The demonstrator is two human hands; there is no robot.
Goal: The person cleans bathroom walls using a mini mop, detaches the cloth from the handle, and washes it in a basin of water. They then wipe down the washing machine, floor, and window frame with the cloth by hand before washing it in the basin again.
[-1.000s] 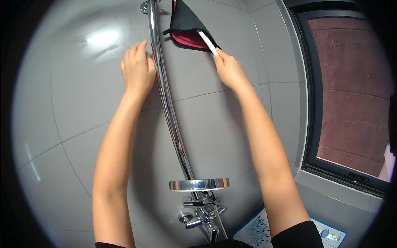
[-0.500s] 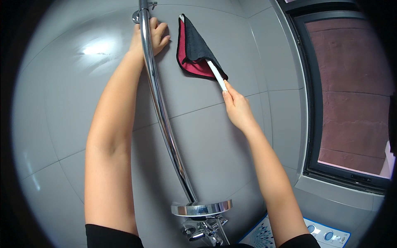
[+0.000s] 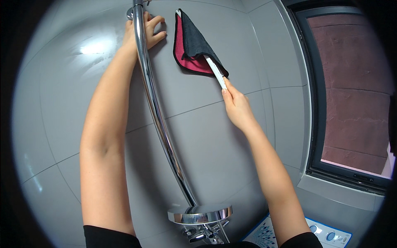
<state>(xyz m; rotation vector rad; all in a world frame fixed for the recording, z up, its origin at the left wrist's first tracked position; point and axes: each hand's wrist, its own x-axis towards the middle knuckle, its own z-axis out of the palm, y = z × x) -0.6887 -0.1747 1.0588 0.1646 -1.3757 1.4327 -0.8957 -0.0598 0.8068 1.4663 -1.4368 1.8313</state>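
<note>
Up at the wall, my left hand (image 3: pixel 151 36) reaches behind the chrome shower pipe (image 3: pixel 159 115). Its thumb and forefinger are apart, and the pipe hides part of the hand. My right hand (image 3: pixel 238 106) is closed round the lower end of a thin white stick (image 3: pixel 216 71). Draped over that stick is a cloth (image 3: pixel 197 39), dark grey on one side and pinkish red on the other, with black edging. The stick's white tip pokes out at the cloth's top corner. The cloth lies at or close to the wall, right of the pipe.
A round chrome shower head (image 3: pixel 200 215) juts out below, over a mixer tap (image 3: pixel 209 234). Grey tiles (image 3: pixel 202 144) make up the wall. At the right is a dark-framed window (image 3: pixel 316 124). A white and blue appliance panel with knobs (image 3: pixel 331 236) sits at lower right.
The view has shifted slightly, so the pipe and my left arm sit a little further left. The cloth sits slightly higher and further left in the view. Both hands keep their poses.
</note>
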